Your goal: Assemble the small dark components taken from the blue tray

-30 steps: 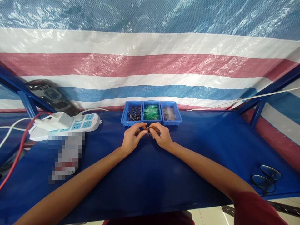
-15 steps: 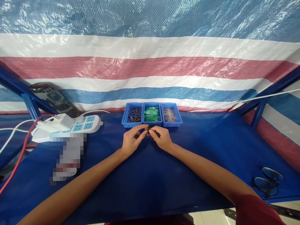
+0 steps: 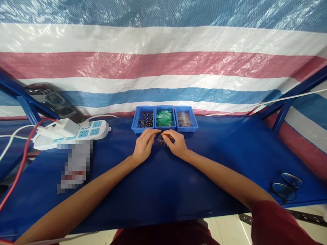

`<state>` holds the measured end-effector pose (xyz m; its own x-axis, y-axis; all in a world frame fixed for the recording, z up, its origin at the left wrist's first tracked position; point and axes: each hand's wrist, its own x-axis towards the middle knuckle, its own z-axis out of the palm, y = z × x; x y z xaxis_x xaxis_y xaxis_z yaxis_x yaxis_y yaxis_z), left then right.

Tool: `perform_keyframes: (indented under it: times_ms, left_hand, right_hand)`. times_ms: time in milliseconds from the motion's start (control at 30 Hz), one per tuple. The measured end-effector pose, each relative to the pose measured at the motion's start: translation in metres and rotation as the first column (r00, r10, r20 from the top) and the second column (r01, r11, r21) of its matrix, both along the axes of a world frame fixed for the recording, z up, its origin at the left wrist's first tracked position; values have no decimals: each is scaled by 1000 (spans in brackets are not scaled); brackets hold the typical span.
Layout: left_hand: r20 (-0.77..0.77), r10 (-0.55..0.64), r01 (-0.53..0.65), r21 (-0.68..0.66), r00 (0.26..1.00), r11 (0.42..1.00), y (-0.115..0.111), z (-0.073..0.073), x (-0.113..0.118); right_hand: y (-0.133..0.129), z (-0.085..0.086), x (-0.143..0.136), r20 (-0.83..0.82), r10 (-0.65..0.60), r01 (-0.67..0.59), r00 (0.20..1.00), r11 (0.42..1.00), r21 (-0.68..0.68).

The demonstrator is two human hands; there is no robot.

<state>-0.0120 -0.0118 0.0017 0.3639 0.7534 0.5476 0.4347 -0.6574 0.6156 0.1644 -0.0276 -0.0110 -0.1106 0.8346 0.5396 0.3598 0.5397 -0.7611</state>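
Observation:
My right hand (image 3: 175,143) pinches a small clear plastic bag (image 3: 160,139) by its upper edge, with dark small parts showing low in it. Close beside it on the left, my left hand (image 3: 145,144) has its fingers drawn together. A tiny brownish thing shows at its fingertips, too small to name. Just beyond the hands stand three blue bins side by side. Small dark screw-like parts (image 3: 146,119) lie in the left bin (image 3: 140,130), green packets (image 3: 165,119) in the middle bin (image 3: 167,128), and clear plastic bags (image 3: 184,119) in the right bin (image 3: 187,129).
On the blue table (image 3: 163,190), a white power strip (image 3: 99,131) with plugs and cables stands at the left, near a blurred-out object (image 3: 78,163). Eyeglasses (image 3: 287,187) lie at the right. A striped tarp (image 3: 163,64) hangs behind.
My left fingers have drawn slightly away from my right hand and closed together. The clear bag stays in my right hand. The view has tilted down a little.

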Motion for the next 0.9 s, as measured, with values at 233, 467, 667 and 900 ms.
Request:
perform_keyframes:
  times_ms: [233, 467, 667, 900]
  left_hand:
    - [106, 69, -58, -102, 992, 993, 1, -10, -2]
    - [77, 110, -101, -110, 991, 989, 0, -11, 0]
    - [63, 85, -76, -131, 994, 988, 1, -13, -1]
    - [74, 58, -48, -136, 996, 990, 3, -16, -1]
  right_hand:
    - [-1, 1, 0, -1, 19, -19, 1000, 1000, 10]
    - [-1, 0, -2, 31, 63, -64, 998, 997, 50]
    - [2, -5, -4, 59, 45, -51, 997, 994, 93]
    - [3, -7, -3, 78, 55, -62, 995, 993, 96]
